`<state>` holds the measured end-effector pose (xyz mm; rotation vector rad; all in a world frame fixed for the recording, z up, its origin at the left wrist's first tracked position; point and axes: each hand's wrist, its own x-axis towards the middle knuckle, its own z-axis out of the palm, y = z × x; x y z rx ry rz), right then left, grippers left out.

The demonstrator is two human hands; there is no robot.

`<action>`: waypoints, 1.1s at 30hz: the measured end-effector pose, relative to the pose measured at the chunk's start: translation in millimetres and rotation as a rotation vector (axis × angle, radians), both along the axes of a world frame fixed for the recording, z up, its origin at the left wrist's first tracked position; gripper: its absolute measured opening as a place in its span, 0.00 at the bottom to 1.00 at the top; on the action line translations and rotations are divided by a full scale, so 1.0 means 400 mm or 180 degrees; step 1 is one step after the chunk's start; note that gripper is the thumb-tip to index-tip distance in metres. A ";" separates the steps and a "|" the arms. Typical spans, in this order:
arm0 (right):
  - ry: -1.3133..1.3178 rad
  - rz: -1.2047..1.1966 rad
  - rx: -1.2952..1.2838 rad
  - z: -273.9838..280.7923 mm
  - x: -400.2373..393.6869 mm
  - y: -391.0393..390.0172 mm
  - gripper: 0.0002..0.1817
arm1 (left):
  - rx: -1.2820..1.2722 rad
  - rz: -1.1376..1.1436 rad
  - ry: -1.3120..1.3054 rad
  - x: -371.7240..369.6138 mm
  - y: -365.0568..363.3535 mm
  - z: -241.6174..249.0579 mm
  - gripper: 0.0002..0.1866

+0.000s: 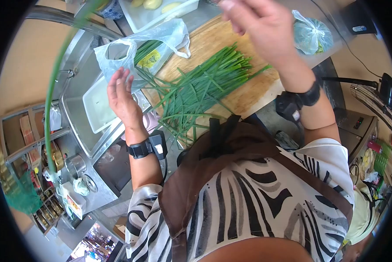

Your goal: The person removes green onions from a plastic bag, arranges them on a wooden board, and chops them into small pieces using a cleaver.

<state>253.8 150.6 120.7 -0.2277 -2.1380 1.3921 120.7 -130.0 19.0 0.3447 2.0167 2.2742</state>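
Note:
A loose pile of garlic chives (204, 81) lies across the wooden cutting board (259, 94), its cut ends toward the right and its leaf tips hanging over the near left edge. My left hand (122, 98) is open beside the pile, close to a thin plastic bag (167, 37) with more chives inside. At the top edge, over the board, my right hand (259, 26) has its fingers curled together; what they pinch is cut off by the frame. A long blurred green strand (52, 105) hangs very near the camera on the left; its upper end is out of view.
Left of the board is a metal sink (76, 118) with a white tray (98, 105) in it. A white container (137, 17) with pale, peeled-looking pieces stands at the back. A knotted plastic bag (311, 32) sits at the right. Shelves (32, 139) stand at far left.

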 end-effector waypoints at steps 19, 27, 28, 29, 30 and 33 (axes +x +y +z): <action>-0.0731 0.0632 0.2758 -0.368 0.056 0.018 0.08 | -0.1985 -0.0615 0.1813 0.135 -0.001 -0.059 0.18; -0.0410 0.0104 0.2984 -0.355 0.079 0.116 0.13 | -0.2542 -0.1493 0.2101 0.150 0.098 -0.047 0.24; -0.0355 -0.0064 0.2722 -0.345 0.095 0.106 0.12 | -0.2649 -0.1586 0.2107 0.149 0.109 -0.044 0.25; -0.0373 -0.0076 0.2719 -0.344 0.118 0.101 0.12 | -0.2754 -0.1681 0.2117 0.147 0.120 -0.044 0.26; -0.0778 0.0051 0.2355 -0.348 0.149 0.101 0.10 | -0.2744 -0.1697 0.2121 0.143 0.133 -0.053 0.26; -0.1366 0.0210 0.1925 -0.395 0.243 0.083 0.09 | -0.2865 -0.1735 0.2160 0.125 0.172 -0.096 0.26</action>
